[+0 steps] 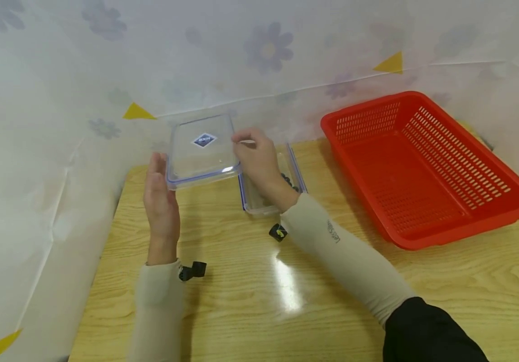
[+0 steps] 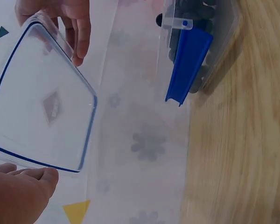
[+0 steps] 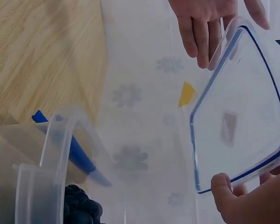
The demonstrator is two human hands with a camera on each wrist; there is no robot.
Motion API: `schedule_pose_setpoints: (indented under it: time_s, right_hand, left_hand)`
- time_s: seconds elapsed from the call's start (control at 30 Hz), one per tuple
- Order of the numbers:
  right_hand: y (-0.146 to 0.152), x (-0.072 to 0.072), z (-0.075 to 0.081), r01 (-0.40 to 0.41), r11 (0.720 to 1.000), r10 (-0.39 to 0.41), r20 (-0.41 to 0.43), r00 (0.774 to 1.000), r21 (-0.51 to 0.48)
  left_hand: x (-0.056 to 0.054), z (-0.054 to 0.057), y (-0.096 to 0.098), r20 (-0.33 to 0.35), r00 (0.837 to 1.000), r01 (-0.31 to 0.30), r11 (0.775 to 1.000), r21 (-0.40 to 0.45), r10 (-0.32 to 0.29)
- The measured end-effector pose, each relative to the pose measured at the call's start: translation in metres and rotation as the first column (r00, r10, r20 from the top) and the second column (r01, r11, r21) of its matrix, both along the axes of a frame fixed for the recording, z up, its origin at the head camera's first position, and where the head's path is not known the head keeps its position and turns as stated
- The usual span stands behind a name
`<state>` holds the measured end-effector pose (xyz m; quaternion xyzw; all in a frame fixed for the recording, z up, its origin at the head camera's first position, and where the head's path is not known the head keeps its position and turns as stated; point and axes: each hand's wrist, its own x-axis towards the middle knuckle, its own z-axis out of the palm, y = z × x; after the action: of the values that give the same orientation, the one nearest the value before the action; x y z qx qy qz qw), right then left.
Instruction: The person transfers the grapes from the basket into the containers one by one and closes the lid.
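Left of centre, the lid (image 1: 202,161) is pinched by right fingers (image 1: 245,133), touched by straight left fingers (image 1: 154,165); the box (image 1: 259,208), holding fruit (image 3: 81,207), is uncovered.

The lid (image 1: 202,162) is clear and blue-edged, the basket (image 1: 411,176) red.

Three cameras are framing one clear plastic lid (image 1: 204,151).
From farther back, the head view is looking forward and down, catching the lid left of centre; both wrist views are facing its underside up close, the left showing it at frame left, the right at frame right.
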<state>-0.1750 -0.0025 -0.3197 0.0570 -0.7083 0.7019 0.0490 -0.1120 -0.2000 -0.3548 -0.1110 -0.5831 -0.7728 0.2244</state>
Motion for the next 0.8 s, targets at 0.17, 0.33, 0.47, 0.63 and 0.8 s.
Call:
schedule_pose_setpoints:
  time_s: [0.17,0.33,0.47,0.63,0.8]
  right_hand:
    - [0.011,0.001,-0.004,0.041,0.999,-0.041,-0.058,0.997,0.002]
    - [0.026,0.001,-0.013,0.024,0.997,-0.013,-0.139,0.990,0.077]
    - [0.040,-0.004,-0.024,0.013,0.991,0.012,-0.183,0.983,0.134]
    - [0.056,-0.004,-0.032,0.002,0.978,0.031,-0.156,0.987,0.207]
    - [0.071,0.003,-0.042,0.011,0.971,0.015,-0.108,0.994,0.239]
  left_hand:
    - [0.002,-0.001,0.020,0.089,0.995,0.049,0.997,-0.057,-0.044]
    - [0.000,-0.007,0.039,0.116,0.988,0.106,0.993,-0.055,-0.099]
    - [-0.004,-0.012,0.048,0.136,0.982,0.137,0.988,-0.067,-0.127]
    - [-0.011,-0.020,0.059,0.163,0.971,0.188,0.979,-0.078,-0.173]
    - [-0.018,-0.030,0.071,0.237,0.956,0.205,0.972,-0.113,-0.174]
